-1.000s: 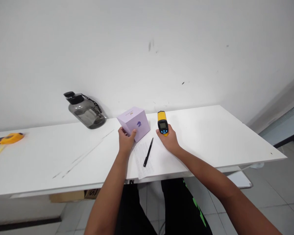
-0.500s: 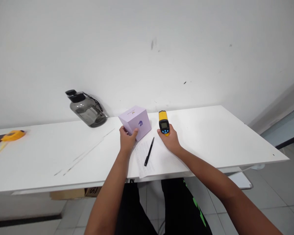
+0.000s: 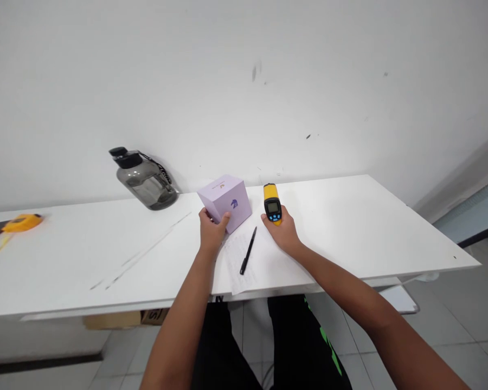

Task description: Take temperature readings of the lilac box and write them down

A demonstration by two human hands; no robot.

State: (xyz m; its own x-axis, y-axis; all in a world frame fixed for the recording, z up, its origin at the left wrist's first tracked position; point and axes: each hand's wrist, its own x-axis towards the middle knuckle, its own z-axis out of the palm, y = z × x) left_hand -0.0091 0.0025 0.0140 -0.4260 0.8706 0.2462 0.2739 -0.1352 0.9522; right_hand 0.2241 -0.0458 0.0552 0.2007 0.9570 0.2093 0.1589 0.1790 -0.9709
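Observation:
My left hand (image 3: 212, 232) grips the near lower corner of a lilac box (image 3: 226, 201), thumb on the front face and fingers at its left side. A dark horse-head logo marks that front. In my right hand (image 3: 283, 230) is a yellow and black infrared thermometer (image 3: 273, 205), held by its handle with the small screen and blue buttons facing me. Between my hands a black pen (image 3: 248, 251) lies on a sheet of paper (image 3: 238, 279) with faint handwriting. The trigger side of the thermometer is hidden from me.
A grey water bottle (image 3: 146, 183) with a black lid stands near the wall, left of the box. At the far left of the white table (image 3: 361, 227) lies a yellow tape measure (image 3: 22, 222) beside a dark object. Cardboard (image 3: 113, 320) shows under the table.
Almost nothing differs. The view has shifted very slightly; both hands keep their holds on the box and the thermometer.

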